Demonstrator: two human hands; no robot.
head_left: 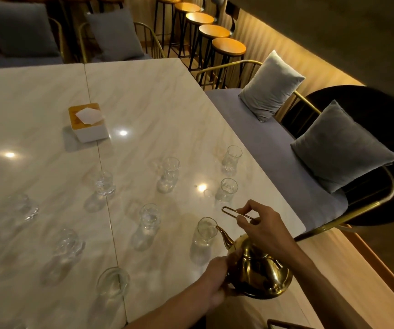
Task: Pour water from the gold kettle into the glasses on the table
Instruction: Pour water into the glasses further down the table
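Note:
The gold kettle (pixel 260 271) hangs tilted over the table's near right corner, its spout at the rim of a clear glass (pixel 206 233). My right hand (pixel 262 224) grips the kettle's thin wire handle from above. My left hand (pixel 217 279) supports the kettle's left side and base, fingers curled against it. Several more clear glasses stand scattered on the marble table (pixel 143 103), such as one (pixel 149 222) to the left, one (pixel 227 189) beyond and one (pixel 113 281) at the near edge.
A white tissue box (pixel 88 122) with a wooden lid stands mid-table. A grey bench with cushions (pixel 270 85) runs along the table's right side. Bar stools (pixel 228 47) line the back, and cushioned chairs stand behind the table's far edge.

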